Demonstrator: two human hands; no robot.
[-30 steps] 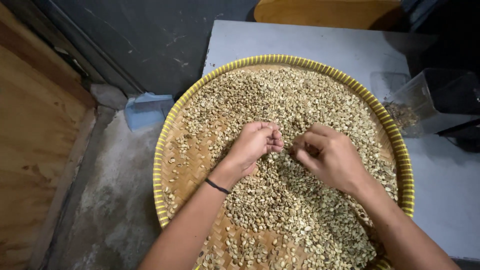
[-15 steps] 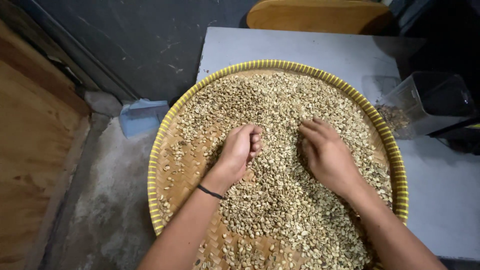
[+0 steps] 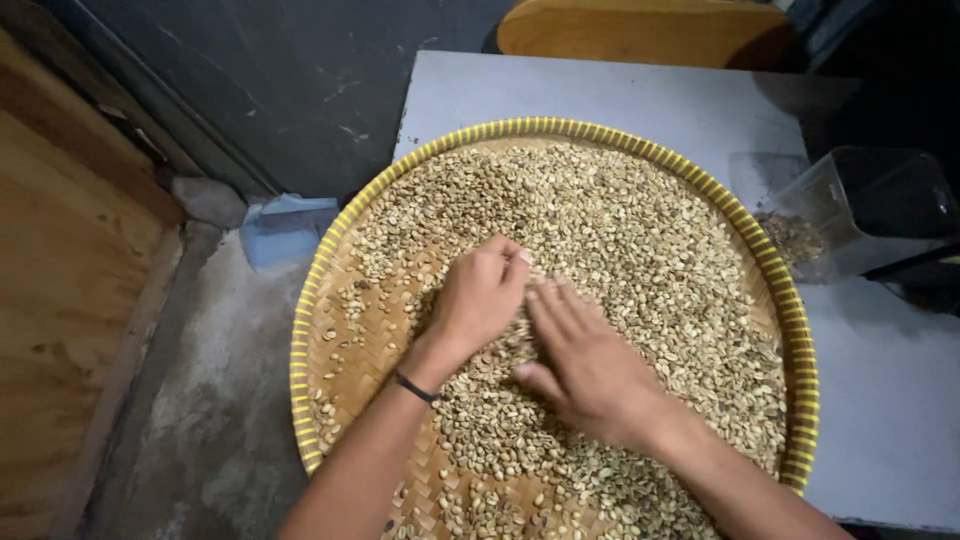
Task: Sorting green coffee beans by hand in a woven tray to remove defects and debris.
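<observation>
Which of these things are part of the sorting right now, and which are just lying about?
In use: left hand, right hand, beans, woven tray.
Lying about: clear container, blue scoop, grey table, wooden board.

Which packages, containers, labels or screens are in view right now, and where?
No labels, signs or screens show.
Clear plastic container: on the grey table, right of the woven tray; boxy, tipped, dark debris at its mouth.
Pale blue scoop-like container: on the floor, left of the tray.
</observation>
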